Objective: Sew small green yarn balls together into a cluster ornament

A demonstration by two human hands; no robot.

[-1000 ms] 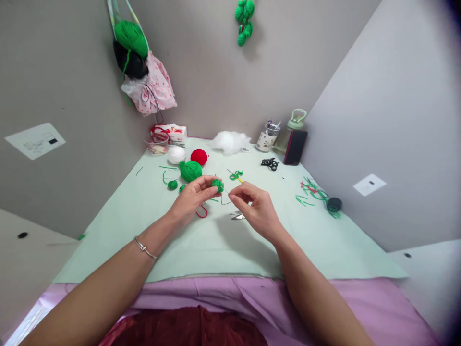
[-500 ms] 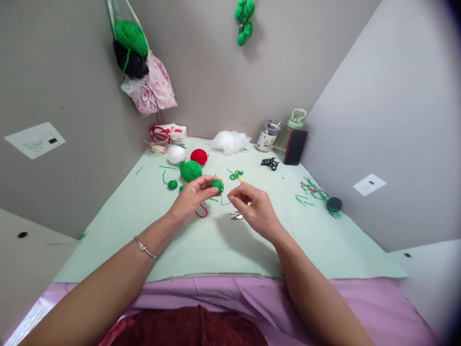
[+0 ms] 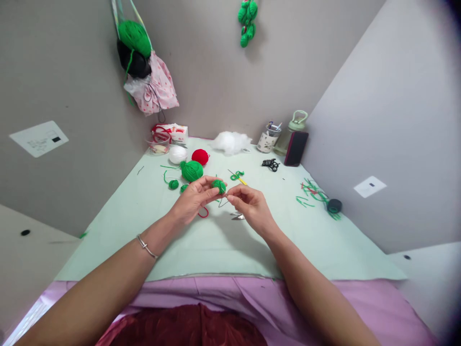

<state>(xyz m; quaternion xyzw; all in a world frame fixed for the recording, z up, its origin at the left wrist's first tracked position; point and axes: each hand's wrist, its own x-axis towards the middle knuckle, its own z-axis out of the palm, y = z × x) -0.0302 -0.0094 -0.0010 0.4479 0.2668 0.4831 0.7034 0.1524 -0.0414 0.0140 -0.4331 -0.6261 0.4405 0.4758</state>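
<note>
My left hand (image 3: 192,199) pinches a small green crocheted piece (image 3: 218,185) above the pale green table (image 3: 216,240). My right hand (image 3: 248,206) is closed in a pinch right beside that piece, its fingertips touching it; a thin dark thread loops down between the hands, and what the fingers hold is too small to name. A red yarn loop (image 3: 203,213) lies under my left hand. Small scissors (image 3: 237,216) lie just under my right hand.
Behind my hands lie a green yarn ball (image 3: 192,170), a red ball (image 3: 200,156), a white ball (image 3: 177,154), small green pieces (image 3: 173,184) and white stuffing (image 3: 230,142). A cup (image 3: 268,139), bottle (image 3: 293,126), dark phone (image 3: 296,148), hair clip (image 3: 270,164), yarn scraps (image 3: 311,192) and tape roll (image 3: 334,205) sit to the right.
My right hand has moved left and closed the gap, so its pinched fingertips now meet the green piece. My left hand has kept its hold.
</note>
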